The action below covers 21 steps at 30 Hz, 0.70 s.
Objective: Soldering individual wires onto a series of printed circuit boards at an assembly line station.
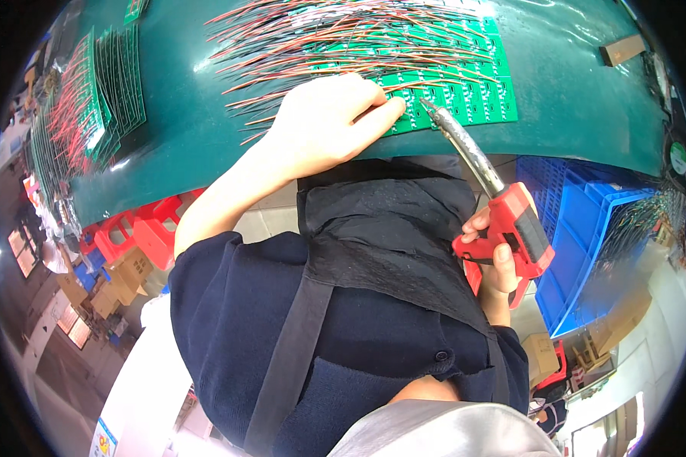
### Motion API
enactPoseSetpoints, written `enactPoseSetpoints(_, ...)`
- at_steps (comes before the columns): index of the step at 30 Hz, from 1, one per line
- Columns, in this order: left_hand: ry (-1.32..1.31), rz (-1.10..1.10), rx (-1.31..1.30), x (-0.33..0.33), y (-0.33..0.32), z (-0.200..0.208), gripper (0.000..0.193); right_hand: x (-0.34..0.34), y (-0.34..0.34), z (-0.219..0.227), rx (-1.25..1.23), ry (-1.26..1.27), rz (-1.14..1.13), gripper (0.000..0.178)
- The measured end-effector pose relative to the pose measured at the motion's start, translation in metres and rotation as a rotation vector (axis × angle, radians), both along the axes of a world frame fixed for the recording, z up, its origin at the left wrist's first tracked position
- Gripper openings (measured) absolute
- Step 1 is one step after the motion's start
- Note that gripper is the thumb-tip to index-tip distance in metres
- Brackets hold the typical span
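Note:
A panel of small green circuit boards lies at the table's near edge, with rows of thin red, black and orange wires running across it and out past its left side. My left hand is over the panel's near left part, fingers curled and thumb pressed in, closed on a wire whose gripped part is hidden. In my right hand is a red and black soldering gun. Its metal barrel slants up and left, and its thin tip is over the board just right of my left thumb, without clear contact.
On the green tabletop, a stack of boards with red wires stands at left. A small brown block sits far right. Below the table are a blue crate, red stools and cardboard boxes.

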<state>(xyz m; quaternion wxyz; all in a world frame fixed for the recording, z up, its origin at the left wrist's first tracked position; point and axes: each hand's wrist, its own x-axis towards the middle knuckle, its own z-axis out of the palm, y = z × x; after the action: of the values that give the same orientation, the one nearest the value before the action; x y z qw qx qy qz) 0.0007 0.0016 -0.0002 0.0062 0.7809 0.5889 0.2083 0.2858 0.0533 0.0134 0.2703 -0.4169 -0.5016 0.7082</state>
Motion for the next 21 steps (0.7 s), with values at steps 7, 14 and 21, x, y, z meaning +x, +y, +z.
enactPoseSetpoints(7, 0.002, -0.014, 0.028, 0.000, 0.002, -0.004, 0.030, 0.003, -0.004, -0.004, -0.036, -0.011, 0.014, 0.063)
enactPoseSetpoints(14, 0.003, 0.010, 0.000, 0.000, 0.000, -0.003, 0.028, 0.001, -0.005, -0.001, -0.068, -0.072, 0.049, 0.066)
enactPoseSetpoints(21, 0.003, 0.000, 0.003, -0.003, 0.001, -0.003, 0.028, 0.010, 0.000, -0.009, -0.112, 0.111, 0.049, 0.087)
